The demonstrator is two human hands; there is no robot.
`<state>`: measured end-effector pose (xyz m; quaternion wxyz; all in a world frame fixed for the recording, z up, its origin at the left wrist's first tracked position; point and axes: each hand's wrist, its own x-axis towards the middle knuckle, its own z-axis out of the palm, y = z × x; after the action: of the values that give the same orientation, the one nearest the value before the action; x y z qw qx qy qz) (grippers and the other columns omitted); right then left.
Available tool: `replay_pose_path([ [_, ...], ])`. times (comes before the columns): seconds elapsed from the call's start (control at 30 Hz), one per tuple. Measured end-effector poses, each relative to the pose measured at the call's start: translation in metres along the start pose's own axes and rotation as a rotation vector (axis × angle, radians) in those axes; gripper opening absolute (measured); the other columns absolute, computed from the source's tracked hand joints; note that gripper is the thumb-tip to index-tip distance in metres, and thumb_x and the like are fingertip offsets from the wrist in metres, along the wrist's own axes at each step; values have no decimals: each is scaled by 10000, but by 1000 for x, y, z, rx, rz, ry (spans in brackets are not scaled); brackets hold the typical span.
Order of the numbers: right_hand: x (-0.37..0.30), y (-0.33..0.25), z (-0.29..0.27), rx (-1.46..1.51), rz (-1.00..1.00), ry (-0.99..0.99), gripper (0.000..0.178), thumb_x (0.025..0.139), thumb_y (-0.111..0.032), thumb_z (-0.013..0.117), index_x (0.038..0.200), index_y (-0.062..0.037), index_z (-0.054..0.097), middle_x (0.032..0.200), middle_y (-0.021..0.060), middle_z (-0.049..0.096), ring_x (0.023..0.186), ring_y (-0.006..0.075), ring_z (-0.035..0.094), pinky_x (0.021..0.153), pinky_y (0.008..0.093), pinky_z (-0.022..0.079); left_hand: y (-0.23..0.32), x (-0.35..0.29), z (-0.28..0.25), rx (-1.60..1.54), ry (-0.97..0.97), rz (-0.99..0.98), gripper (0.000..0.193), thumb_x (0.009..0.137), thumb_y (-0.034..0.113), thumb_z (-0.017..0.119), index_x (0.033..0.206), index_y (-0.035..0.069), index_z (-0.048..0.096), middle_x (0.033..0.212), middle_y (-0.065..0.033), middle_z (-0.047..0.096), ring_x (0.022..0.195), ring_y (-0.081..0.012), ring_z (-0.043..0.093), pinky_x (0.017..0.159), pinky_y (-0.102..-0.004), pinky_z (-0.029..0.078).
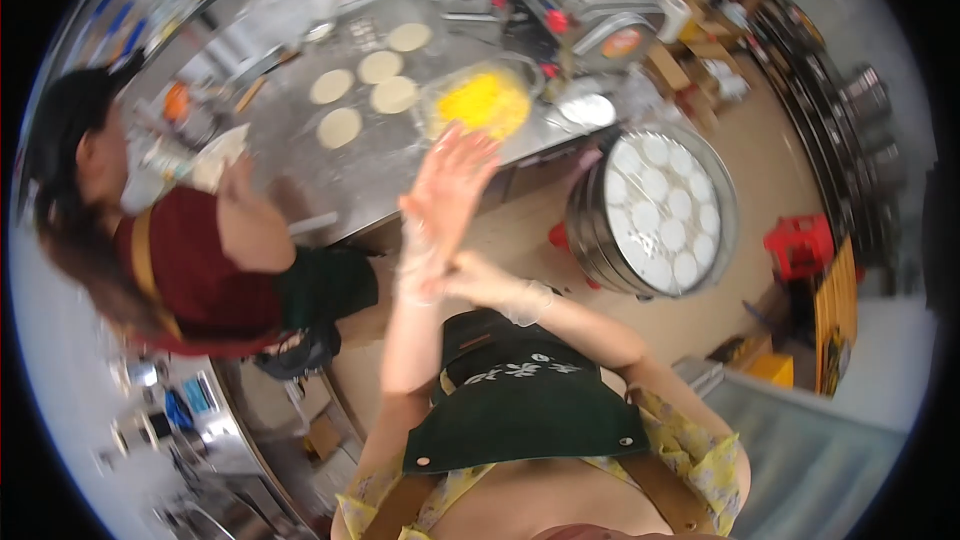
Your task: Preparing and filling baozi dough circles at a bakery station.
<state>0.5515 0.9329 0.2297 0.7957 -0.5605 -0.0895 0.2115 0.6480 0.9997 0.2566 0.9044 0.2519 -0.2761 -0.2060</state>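
A co-worker in a red top leans at the steel surface beside flat dough rounds. The left hand, raised with fingers spread, has its thin glove tugged at the wrist by the right hand, grip pinched on it. A bowl of yellow filling sits beyond; a steamer tray of buns stands right.

We see a bright, evenly lit kitchen, blurred throughout by motion. Glare whitens the steel table, and straight edges bend toward the black fisheye rim.
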Motion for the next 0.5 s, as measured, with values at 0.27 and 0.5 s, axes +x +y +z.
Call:
replay_pose_path([
  [0.27,4,90,-81,-1532,-6,-399,918,732,-526,717,1508,-242,317,1611,141,122,1462,434,101,1094,603,256,-37,-39,2,1450,-783,-515,856,580,303,852,1330,80,505,1169,-180,592,1078,-412,576,939,-473,448],
  [0.5,39,64,-122,-1714,-398,76,261,791,-320,569,1010,-219,670,1050,19,650,899,236,631,738,407,449,-109,10,-4,1590,-1002,-339,543,626,114,741,1145,57,594,920,-131,631,863,-301,650,718,-401,508],
])
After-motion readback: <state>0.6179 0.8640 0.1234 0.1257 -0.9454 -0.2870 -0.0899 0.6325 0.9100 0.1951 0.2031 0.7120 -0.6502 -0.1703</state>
